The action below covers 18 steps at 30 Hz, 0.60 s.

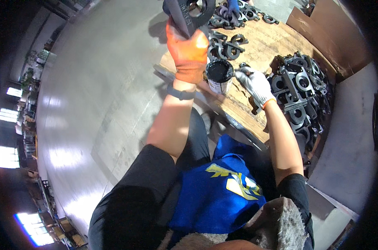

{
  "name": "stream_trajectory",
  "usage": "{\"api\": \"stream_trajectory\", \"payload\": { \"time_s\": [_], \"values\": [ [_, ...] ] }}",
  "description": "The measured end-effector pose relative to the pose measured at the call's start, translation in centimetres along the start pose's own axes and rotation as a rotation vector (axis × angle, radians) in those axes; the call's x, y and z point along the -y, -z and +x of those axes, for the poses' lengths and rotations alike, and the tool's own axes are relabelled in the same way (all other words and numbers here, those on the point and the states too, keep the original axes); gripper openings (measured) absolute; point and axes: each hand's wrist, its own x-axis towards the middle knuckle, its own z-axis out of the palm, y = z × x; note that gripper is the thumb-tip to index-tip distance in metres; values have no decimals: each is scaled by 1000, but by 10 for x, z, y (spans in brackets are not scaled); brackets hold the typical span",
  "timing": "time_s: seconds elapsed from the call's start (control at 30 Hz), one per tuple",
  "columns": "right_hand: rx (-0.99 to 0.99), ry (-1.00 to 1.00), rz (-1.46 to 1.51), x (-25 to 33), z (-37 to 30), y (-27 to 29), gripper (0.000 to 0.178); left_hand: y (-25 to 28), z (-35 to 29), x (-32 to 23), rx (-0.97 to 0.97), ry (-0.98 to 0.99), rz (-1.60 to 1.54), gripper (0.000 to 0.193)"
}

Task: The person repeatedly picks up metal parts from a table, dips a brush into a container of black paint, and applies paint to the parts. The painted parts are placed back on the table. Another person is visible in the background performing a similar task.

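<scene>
My left hand (pixel 188 52), in an orange glove, is raised at the top of the view. Its fingers are closed on a dark ring-shaped metal part (pixel 180 17) with a flat bar along one side. Below and to the right, a can (pixel 219 87) of black paint stands at the near edge of the wooden table (pixel 276 39). Beside the can's right rim is my right hand (pixel 254 85), in a white glove with dark stains. Its fingers are pinched together, and what they hold is too small and hidden to make out.
A large heap of dark ring-shaped metal parts (pixel 299 81) fills the table's right side, next to cardboard sheets (pixel 330 31). More such parts (pixel 232 50) lie beyond the can. A co-worker's blue-gloved hand (pixel 233 8) is at the far end. Grey floor (pixel 110 83) stretches to the left.
</scene>
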Motion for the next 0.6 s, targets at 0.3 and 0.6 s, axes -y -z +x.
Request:
{"api": "stream_trajectory", "payload": {
  "time_s": [0.3,0.6],
  "values": [
    [-670,-44,951,9,-15,100,40,8,1,-22,193,803,-485,29],
    [-661,243,1285,58,-53,134,31,2,-9,-16,582,1313,-1213,20]
  ]
}}
